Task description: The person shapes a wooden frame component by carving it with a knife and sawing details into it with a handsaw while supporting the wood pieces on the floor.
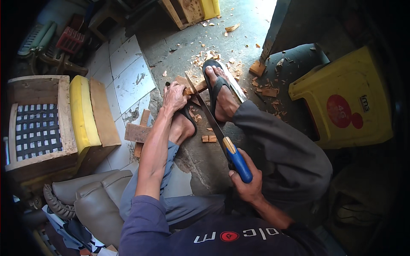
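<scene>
Right hand (247, 177) wrapped round saw (230, 146); left hand (174, 96) on wood (200, 86), grip I can't confirm. If wood shifts, blade could jump into left hand.

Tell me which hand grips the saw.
The right hand, wrapped around the blue saw handle; the left hand is instead at the wood strip near the blade's far end.

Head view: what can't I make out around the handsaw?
Head: teeth of the handsaw, too small to tell.
Head: part of the wooden piece, hidden under the left hand.
Head: part of the right hand, hidden behind the blue handle.
Head: depth of any cut, hidden by the blade.
</scene>
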A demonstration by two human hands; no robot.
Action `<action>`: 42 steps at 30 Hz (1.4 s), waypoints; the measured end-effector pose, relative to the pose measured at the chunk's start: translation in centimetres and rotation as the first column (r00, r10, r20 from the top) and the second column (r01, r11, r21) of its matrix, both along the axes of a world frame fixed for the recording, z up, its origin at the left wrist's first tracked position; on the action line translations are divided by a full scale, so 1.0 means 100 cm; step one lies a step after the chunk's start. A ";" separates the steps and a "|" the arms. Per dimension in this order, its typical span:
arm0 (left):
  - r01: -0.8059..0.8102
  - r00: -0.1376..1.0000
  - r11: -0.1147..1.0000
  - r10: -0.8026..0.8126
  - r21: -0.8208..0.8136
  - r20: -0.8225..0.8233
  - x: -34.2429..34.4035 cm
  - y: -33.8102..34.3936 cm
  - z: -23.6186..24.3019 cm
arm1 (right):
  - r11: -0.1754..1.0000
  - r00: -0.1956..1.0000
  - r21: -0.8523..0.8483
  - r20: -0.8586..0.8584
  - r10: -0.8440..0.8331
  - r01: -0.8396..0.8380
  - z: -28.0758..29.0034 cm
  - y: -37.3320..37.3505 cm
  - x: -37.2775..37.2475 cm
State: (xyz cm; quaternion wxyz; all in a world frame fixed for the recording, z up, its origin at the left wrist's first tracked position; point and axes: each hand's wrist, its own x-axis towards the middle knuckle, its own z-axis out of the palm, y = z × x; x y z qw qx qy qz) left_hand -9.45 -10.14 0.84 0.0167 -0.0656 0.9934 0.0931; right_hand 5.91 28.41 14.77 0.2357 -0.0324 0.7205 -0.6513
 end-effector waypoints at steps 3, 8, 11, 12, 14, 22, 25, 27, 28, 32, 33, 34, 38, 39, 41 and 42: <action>-0.017 0.992 0.999 0.012 0.034 0.127 -0.006 -0.008 0.003 | 1.000 1.000 0.003 0.009 0.008 -0.008 -0.003 0.001 0.001; -0.052 0.990 0.999 0.052 -0.001 0.128 -0.005 -0.002 0.010 | 0.999 0.999 0.036 -0.013 0.034 -0.033 -0.005 0.000 -0.002; -0.062 0.987 0.998 0.064 -0.016 0.147 -0.005 -0.001 0.006 | 0.996 0.994 0.069 -0.090 0.062 -0.056 -0.006 -0.003 -0.002; -0.051 0.989 0.999 0.051 0.000 0.140 -0.005 0.000 0.004 | 0.994 0.989 0.084 -0.130 0.074 -0.064 -0.007 -0.004 0.000; -0.061 0.992 0.998 0.058 0.025 0.112 -0.006 -0.004 0.003 | 0.995 0.978 0.083 -0.193 0.074 -0.059 -0.010 -0.006 0.000; -0.114 0.989 0.991 0.105 0.075 0.108 -0.011 -0.002 0.006 | 0.997 0.993 0.066 -0.110 0.044 -0.037 -0.013 -0.007 0.001; -0.113 0.989 0.989 0.103 0.096 0.109 -0.013 -0.003 0.008 | 0.996 0.983 0.071 -0.176 0.060 -0.048 -0.015 -0.009 0.001; -0.125 0.987 0.987 0.113 0.100 0.117 -0.016 -0.005 0.010 | 0.996 0.980 0.069 -0.185 0.073 -0.061 -0.013 -0.008 0.001; -0.130 0.985 0.987 0.118 0.096 0.123 -0.017 -0.004 0.009 | 0.995 0.978 0.070 -0.194 0.077 -0.065 -0.014 -0.008 0.002; -0.182 0.972 0.980 0.166 0.086 0.168 -0.019 -0.001 0.006 | 0.993 0.980 0.076 -0.171 0.102 -0.090 -0.012 -0.007 0.006; -0.173 0.975 0.981 0.158 0.085 0.157 -0.020 -0.003 0.006 | 0.992 0.983 0.077 -0.149 0.110 -0.099 -0.011 -0.008 0.005; -0.164 0.977 0.983 0.151 0.086 0.148 -0.019 -0.005 0.005 | 0.993 0.982 0.070 -0.161 0.101 -0.091 -0.012 -0.009 0.005; -0.166 0.983 0.985 0.162 0.044 0.082 -0.014 -0.003 -0.003 | 0.996 0.960 0.047 -0.266 0.084 -0.074 -0.022 -0.005 0.009; -0.148 0.985 0.988 0.144 0.036 0.094 -0.015 -0.006 -0.002 | 0.996 0.948 0.043 -0.306 0.084 -0.075 -0.023 -0.004 0.010; -0.152 0.981 0.986 0.141 0.072 0.132 -0.017 0.000 0.000 | 0.989 0.987 0.097 -0.108 0.119 -0.109 -0.018 -0.020 -0.008; -0.151 0.979 0.984 0.136 0.092 0.149 -0.020 0.002 0.002 | 0.984 0.992 0.123 -0.009 0.127 -0.125 -0.015 -0.027 -0.015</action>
